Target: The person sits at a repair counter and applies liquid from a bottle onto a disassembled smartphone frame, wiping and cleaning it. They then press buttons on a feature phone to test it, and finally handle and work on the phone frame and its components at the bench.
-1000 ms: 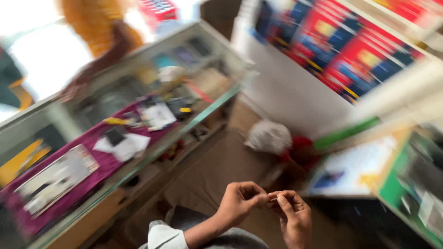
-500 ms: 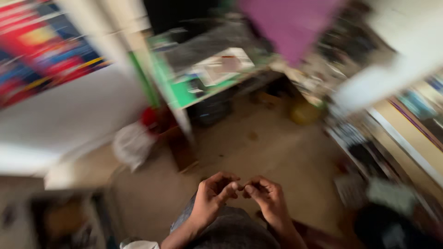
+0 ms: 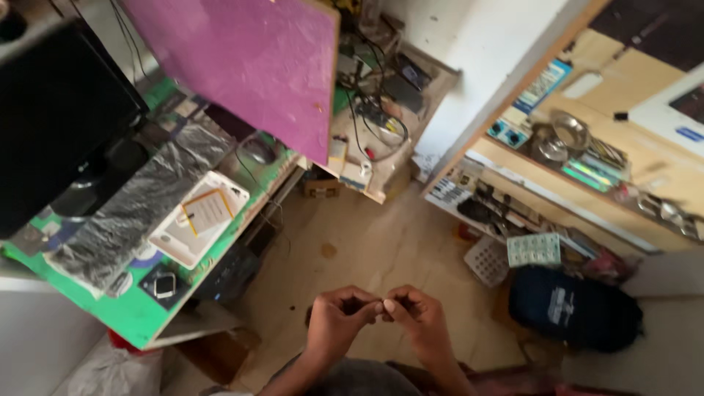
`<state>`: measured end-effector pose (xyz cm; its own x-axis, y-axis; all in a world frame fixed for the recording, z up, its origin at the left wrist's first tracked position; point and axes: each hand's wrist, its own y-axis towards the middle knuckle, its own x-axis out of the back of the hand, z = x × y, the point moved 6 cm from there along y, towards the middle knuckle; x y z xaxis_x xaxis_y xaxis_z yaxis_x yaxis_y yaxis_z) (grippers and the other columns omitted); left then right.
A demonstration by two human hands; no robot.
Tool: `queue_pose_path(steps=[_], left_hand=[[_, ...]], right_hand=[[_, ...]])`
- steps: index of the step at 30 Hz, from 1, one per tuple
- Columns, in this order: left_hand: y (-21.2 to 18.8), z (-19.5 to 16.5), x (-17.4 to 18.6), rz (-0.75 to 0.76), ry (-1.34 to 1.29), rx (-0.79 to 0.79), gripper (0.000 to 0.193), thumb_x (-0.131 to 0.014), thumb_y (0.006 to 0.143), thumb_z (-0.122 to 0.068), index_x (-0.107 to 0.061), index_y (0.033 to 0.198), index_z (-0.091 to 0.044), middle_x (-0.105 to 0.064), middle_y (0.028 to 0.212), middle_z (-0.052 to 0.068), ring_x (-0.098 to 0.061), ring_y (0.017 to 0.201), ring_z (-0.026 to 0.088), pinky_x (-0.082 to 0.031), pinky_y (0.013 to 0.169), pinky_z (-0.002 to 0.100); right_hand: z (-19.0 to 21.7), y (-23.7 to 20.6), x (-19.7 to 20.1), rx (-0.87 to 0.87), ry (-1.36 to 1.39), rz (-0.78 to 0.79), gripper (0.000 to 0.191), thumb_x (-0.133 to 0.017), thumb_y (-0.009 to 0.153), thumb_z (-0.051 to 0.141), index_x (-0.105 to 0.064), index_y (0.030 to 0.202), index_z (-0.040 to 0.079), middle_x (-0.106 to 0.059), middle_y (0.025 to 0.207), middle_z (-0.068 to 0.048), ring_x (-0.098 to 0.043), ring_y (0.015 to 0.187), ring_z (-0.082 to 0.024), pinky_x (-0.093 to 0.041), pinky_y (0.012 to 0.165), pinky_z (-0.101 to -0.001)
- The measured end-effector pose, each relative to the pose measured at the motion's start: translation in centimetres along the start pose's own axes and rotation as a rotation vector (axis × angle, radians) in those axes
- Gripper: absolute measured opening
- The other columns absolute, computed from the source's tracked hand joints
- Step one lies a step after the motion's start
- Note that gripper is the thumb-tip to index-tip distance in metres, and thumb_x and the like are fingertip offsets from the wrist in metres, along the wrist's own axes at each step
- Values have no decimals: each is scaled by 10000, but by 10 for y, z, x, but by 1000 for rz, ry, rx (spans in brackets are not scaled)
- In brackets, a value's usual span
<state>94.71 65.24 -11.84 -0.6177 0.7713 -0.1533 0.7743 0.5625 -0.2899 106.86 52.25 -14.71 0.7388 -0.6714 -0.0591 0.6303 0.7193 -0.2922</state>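
Left hand (image 3: 339, 321) and right hand (image 3: 416, 323) meet fingertip to fingertip; whatever each grip pinches is hidden.

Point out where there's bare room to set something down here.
Bare floor runs between the green desk, the shelves and the hands. The desk is crowded with keyboard and tray; the bag fills the right corner.

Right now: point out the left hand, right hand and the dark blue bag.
left hand (image 3: 339, 323), head view, back of the hand.
right hand (image 3: 419, 320), head view, back of the hand.
dark blue bag (image 3: 576, 308), head view, middle of its top.
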Motion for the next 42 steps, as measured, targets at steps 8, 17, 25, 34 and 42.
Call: queue_pose_path(steps=[8,17,25,34,42], left_hand=[[107,-29,24,3,-119,-109,97,-737,897,-51,-741,919,43,-774,811,80,-703,698,118,-576,645,275],[190,-30,58,-228,-163,-79,129,-755,866,-67,-700,901,44,-776,791,110,-739,717,155,-603,677,306],[271,-41,9,-566,-392,-96,131,-728,867,-78,-691,880,47,-752,795,114,-715,736,179,-589,699,333],[321,-50,-71,-705,-368,-250,107,-740,864,-18,-694,868,78,-733,790,142,-713,746,197,-594,716,343],[293,-25,-76,-956,-488,-371,99,-699,900,-25,-693,925,71,-747,769,162,-691,693,193,-575,671,337]], right_hand=[[50,123,10,91,-185,-32,254,-708,907,214,-749,963,-30,-743,800,-94,-713,723,-161,-593,693,-320],[141,272,15,285,-58,161,196,-651,961,120,-711,1017,-58,-699,798,-111,-669,770,-167,-546,737,-316],[353,320,38,734,607,1154,221,-651,1042,182,-658,1068,-37,-683,905,-114,-652,837,-199,-529,765,-332],[444,351,76,882,739,1571,193,-709,999,86,-627,1127,-32,-694,992,-127,-662,902,-228,-516,802,-370],[506,470,34,1555,-266,330,273,-761,961,1,-600,1180,-28,-704,1068,-139,-670,959,-255,-504,834,-404]])
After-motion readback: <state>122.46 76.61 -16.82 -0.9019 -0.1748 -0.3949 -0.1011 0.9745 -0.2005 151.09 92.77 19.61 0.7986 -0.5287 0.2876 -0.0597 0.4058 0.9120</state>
